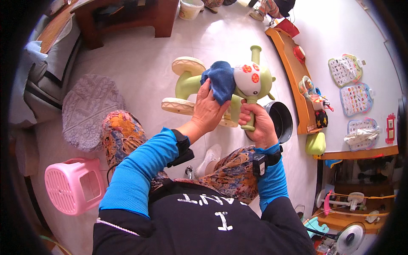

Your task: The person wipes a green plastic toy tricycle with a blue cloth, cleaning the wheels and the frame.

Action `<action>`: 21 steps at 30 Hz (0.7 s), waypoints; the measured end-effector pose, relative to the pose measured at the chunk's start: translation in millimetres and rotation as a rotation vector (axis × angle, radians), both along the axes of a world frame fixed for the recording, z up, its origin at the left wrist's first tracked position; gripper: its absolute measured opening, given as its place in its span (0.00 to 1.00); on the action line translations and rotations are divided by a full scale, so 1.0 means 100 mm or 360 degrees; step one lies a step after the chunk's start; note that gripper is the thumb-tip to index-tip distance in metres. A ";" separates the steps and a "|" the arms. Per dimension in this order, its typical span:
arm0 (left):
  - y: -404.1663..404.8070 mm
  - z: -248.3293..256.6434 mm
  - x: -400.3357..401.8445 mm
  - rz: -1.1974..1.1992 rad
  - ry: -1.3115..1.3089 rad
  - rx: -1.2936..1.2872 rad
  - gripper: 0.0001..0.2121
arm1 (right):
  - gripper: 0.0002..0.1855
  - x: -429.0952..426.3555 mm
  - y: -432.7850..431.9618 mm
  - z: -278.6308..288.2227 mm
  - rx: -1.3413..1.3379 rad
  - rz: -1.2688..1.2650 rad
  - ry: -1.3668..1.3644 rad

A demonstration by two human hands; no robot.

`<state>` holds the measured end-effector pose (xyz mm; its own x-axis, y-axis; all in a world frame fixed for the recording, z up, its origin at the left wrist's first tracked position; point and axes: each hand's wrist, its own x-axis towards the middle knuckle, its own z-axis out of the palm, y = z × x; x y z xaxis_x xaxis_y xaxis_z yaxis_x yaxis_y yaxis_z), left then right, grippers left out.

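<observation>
A child's green plastic ride-on toy [185,83] is tilted in front of me, its cream wheels [188,66] toward the left. Its white animal face [245,81] carries red flower stickers. My left hand [205,110] presses a bunched blue cloth [221,79] against the toy's body just behind the head. The cloth hides that part of the body. My right hand [259,122] is wrapped around the near green handlebar grip [251,116]. On the far side, the other handlebar grip [255,54] sticks out untouched.
A dark basin [282,122] stands on the floor by my right hand. To my left are a pink plastic stool [75,186] and a grey patterned cushion [92,111]. A wooden shelf [288,63] with toys lines the right wall. Another person's legs [267,9] show at the top.
</observation>
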<state>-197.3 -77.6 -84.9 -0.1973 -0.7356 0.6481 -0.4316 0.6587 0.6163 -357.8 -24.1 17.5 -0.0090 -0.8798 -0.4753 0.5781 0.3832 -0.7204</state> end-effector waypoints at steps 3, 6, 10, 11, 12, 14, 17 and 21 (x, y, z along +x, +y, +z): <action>-0.22 -0.02 -0.09 0.0303 0.0094 0.0146 0.21 | 0.10 -0.04 0.04 -0.04 -0.0043 0.0040 -0.0200; -0.55 -0.12 -0.07 0.0629 0.0378 0.0541 0.26 | 0.11 0.04 0.07 -0.02 -0.0123 0.0066 -0.0194; -1.03 -0.32 0.43 0.0867 0.0012 0.1509 0.29 | 0.11 0.09 0.11 -0.02 -0.0117 0.0072 -0.0196; -1.08 -0.41 0.52 0.0884 -0.0005 0.1537 0.29 | 0.11 0.09 0.11 -0.02 -0.0116 0.0092 -0.0182; -1.16 -0.55 0.62 0.0935 0.0091 0.1639 0.28 | 0.11 0.13 0.09 -0.01 -0.0121 0.0127 -0.0181; -1.12 -0.61 0.63 0.0967 0.0072 0.1673 0.26 | 0.11 0.13 0.10 -0.01 -0.0109 0.0165 -0.0165; -0.84 -0.44 0.36 0.0773 -0.0039 0.1220 0.22 | 0.11 0.11 0.07 -0.07 -0.0136 0.0248 -0.0112; -0.51 0.02 0.05 0.0376 0.0002 0.0725 0.17 | 0.12 0.07 0.06 -0.11 -0.0085 0.0231 -0.0089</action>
<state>-192.7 -128.4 -82.6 0.0089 -0.9678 0.2517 -0.5352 0.2080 0.8187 -350.4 -17.9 6.8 0.1455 -0.8940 -0.4238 0.5591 0.4277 -0.7103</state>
